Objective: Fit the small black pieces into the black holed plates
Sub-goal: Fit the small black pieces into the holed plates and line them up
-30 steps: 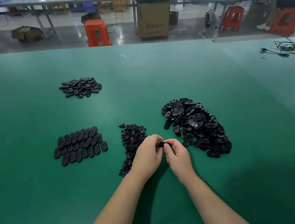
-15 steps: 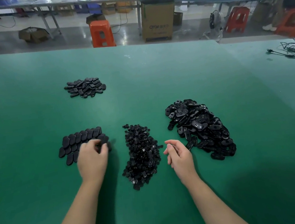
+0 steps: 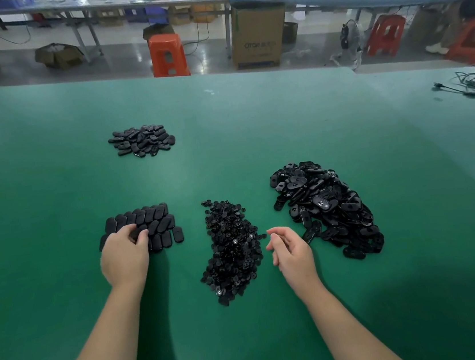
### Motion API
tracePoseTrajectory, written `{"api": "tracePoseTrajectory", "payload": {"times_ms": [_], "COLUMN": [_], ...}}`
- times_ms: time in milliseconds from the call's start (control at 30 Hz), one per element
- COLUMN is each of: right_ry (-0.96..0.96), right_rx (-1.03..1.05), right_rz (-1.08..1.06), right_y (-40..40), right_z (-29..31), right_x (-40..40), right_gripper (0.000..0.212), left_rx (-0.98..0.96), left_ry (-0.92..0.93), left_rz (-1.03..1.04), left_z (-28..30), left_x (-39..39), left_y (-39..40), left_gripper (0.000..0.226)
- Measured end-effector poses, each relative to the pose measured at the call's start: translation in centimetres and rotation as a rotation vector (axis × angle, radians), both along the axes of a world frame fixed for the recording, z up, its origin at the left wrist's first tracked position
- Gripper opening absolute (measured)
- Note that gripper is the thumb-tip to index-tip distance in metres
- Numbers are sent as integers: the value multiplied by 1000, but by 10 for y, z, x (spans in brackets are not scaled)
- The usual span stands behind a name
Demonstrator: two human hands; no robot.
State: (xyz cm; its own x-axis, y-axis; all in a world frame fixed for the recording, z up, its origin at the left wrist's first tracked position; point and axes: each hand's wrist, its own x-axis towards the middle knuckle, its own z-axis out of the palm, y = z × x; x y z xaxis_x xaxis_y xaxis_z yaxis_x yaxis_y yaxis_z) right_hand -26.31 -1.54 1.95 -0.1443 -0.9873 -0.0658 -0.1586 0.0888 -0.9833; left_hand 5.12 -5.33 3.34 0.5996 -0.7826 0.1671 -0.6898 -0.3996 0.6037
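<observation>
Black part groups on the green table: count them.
4: far-left heap; tidy rows under the left hand; small pieces centre; holed plates right. None hidden.

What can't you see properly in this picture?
- Head view: whether the left hand grips a flat black oval plate from the neat rows; its own fingers cover the spot.
- Whether the right hand holds anything: its palm faces away.
- The shape of the single tiny black pieces in the middle heap: too small.
- Far workbenches: blurred.
</observation>
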Motion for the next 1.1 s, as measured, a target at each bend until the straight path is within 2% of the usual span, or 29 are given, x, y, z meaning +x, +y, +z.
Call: {"api": "tracePoseTrajectory", "payload": {"times_ms": [167, 333, 433, 600, 1100], "right_ry": [6, 14, 14, 22, 101], "right_rx": [3, 2, 0, -3, 7], "right_rz": [-1, -6, -8, -6, 29], "right_y": [0, 1, 1, 0, 2], "right_z": [0, 0, 0, 0, 0], "right_x": [0, 0, 0, 1, 1], "right_gripper": [17, 18, 18, 18, 21], "left_rx": [-103, -8, 57, 73, 7], "left_ry": [7, -39, -94, -79, -124], "left_rz": [-203, -454, -438, -395, -372], "left_z": [0, -9, -14, -13, -18], "left_x": [-26, -68, -86, -95, -102], "left_y": [3, 8, 10, 4, 10], "left_gripper": [19, 21, 22, 22, 16]}}
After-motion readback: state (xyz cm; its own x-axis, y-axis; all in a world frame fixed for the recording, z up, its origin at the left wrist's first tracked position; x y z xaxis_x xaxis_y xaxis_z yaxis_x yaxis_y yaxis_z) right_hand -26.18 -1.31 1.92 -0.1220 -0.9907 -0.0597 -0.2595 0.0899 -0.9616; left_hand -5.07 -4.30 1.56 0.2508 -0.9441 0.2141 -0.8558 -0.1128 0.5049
